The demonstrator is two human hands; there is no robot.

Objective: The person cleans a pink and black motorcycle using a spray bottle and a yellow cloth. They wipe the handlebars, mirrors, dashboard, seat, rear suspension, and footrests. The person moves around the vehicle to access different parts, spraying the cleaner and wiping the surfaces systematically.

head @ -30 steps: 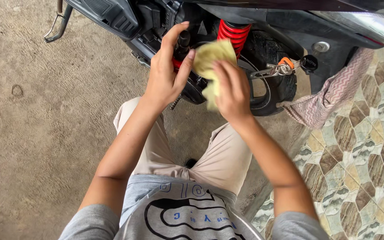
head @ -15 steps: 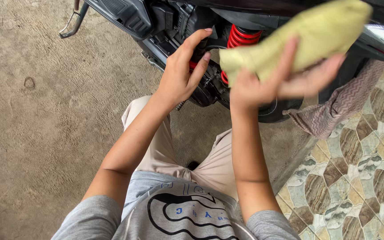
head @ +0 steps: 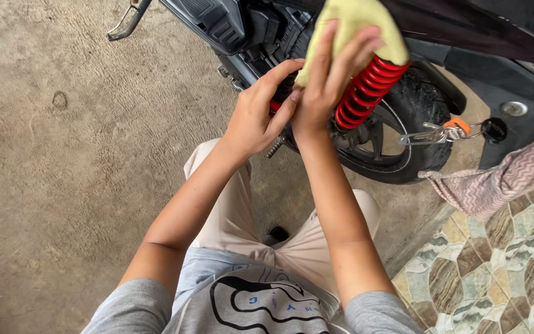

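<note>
The right hand (head: 329, 74) presses a yellow cloth (head: 356, 25) with spread fingers on the top of the red spring (head: 366, 86). The left hand (head: 258, 114) is curled around a dark part just left of the spring. Behind the spring is the wheel (head: 403, 130); keys (head: 440, 131) hang right of it.

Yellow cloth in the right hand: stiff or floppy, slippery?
The soft yellow cloth is probably floppy: it bunches and folds under the right hand against the red coil spring. Likely light. Its matte nap suggests it grips rather than slips.
</note>
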